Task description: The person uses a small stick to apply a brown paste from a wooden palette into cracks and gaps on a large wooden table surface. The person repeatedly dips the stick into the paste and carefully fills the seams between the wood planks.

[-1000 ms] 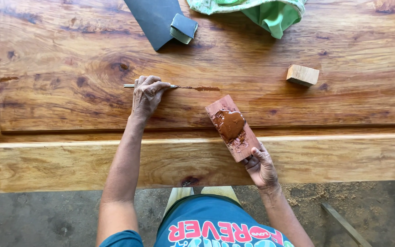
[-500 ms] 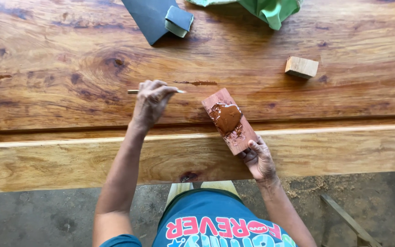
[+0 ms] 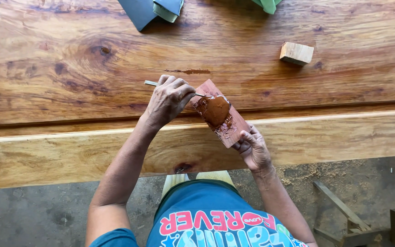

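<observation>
Glossy reddish-brown wood fills most of my view: a wide slab [image 3: 69,55] with dark knots and streaked grain, and nearer me a paler thick edge board [image 3: 344,132] running left to right. At the centre, my right hand [image 3: 253,148] grips the near end of a small flat board [image 3: 222,116] that carries a lump of brown filler paste [image 3: 216,110], tilted over the seam between slab and edge. My left hand [image 3: 169,98] is closed around a thin metal tool [image 3: 152,83], its tip touching the paste. Just beyond, a dark filled streak [image 3: 193,71] marks the slab. Farther right lies a small wood block [image 3: 296,53]; at the far edge sit grey sandpaper sheets [image 3: 138,11] and a green cloth [image 3: 266,4]. Below the wood, a grey concrete floor [image 3: 33,215] shows scattered sawdust [image 3: 298,174].
</observation>
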